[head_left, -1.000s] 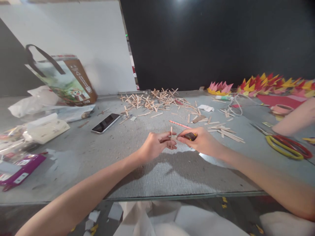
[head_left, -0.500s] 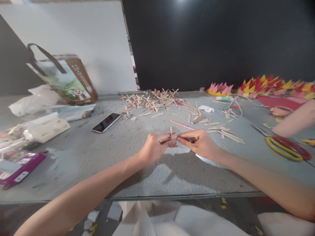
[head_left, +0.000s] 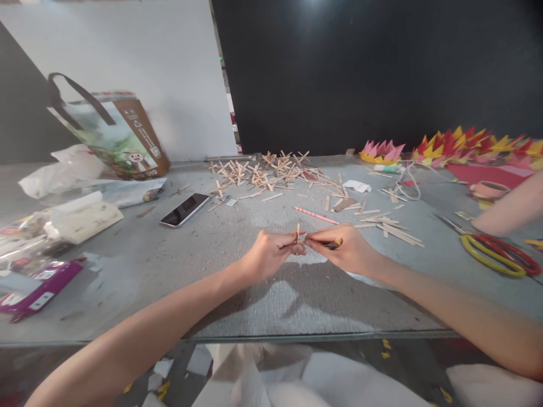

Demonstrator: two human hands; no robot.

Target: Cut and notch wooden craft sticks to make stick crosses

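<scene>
Above the middle of the table, my left hand (head_left: 271,254) is closed on a small wooden craft stick (head_left: 298,232) that stands up between its fingertips. My right hand (head_left: 345,247) meets it from the right, thumb and finger pinched close to the stick. A small black-and-yellow tool (head_left: 334,245) lies in the right palm, mostly covered by the fingers, so its kind is unclear. Just beyond the hands rests a pink striped paper straw (head_left: 316,215). Loose craft sticks (head_left: 396,232) lie to the right of it.
Crossed craft sticks (head_left: 263,172) are heaped at the back. On the left are a phone (head_left: 185,210), a carrier bag (head_left: 123,135) and plastic packets (head_left: 38,288). Scissors (head_left: 494,254), tape (head_left: 490,189), paper crowns (head_left: 458,146) and another person's arm (head_left: 511,206) are at right.
Both hands stay together around the stick, with only slight finger movement. The whole view has shifted a little, and things on the table keep their places.
</scene>
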